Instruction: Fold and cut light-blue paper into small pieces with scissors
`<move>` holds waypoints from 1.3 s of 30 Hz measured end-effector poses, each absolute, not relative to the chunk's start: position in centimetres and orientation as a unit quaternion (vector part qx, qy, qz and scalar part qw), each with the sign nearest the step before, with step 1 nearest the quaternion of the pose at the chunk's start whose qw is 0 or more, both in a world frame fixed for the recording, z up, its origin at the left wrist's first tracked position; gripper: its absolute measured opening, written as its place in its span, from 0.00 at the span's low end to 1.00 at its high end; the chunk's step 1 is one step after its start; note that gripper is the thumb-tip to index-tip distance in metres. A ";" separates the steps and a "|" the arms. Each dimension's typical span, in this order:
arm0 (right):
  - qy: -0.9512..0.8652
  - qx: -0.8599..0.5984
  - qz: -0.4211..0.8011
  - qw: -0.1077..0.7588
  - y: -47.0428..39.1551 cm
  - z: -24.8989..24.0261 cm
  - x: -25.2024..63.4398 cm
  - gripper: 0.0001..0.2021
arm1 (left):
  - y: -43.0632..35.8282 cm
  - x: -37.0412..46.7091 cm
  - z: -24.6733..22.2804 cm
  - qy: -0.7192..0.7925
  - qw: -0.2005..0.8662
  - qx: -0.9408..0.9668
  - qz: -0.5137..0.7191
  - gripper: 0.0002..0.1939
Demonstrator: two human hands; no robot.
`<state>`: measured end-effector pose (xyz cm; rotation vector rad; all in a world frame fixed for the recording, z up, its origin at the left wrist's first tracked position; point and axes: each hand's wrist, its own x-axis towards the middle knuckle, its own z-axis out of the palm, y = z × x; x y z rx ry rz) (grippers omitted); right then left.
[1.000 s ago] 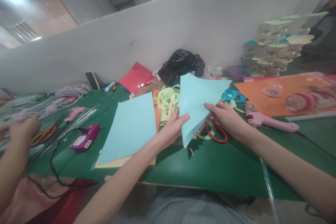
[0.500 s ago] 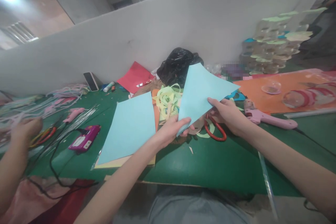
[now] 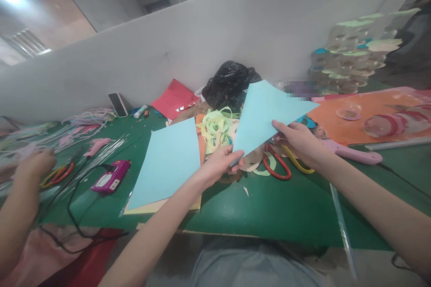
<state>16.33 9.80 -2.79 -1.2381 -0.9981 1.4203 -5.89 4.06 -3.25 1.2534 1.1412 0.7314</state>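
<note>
A light blue paper sheet is held up in the air, tilted, between my two hands. My left hand pinches its lower left corner. Along its lower right edge, my right hand grips it with the thumb on top. Another light blue sheet lies on yellowish paper to the left. Pale green and yellow paper strips are heaped behind my left hand. Red-handled scissors lie below the held sheet, and a yellow handle shows under my right hand.
On the green table are a purple box, a pink glue gun, a black bag, red paper and a phone. Another person's hand is at the left. Stacked clear cups stand back right.
The held sheet and my right hand have shifted slightly right. The yellow handle under my right hand now shows. My left hand keeps its pinch on the corner.
</note>
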 end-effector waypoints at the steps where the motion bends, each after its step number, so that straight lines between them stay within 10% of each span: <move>1: -0.410 -0.513 0.582 0.480 9.8 -2.8 16.4 0.15 | 4.1 -5.9 -3.3 0.494 0.602 0.540 0.320 0.18; 39: -0.420 -0.524 0.567 0.477 11.0 -3.7 17.2 0.18 | 4.3 -5.9 -3.4 0.466 0.669 0.463 0.346 0.23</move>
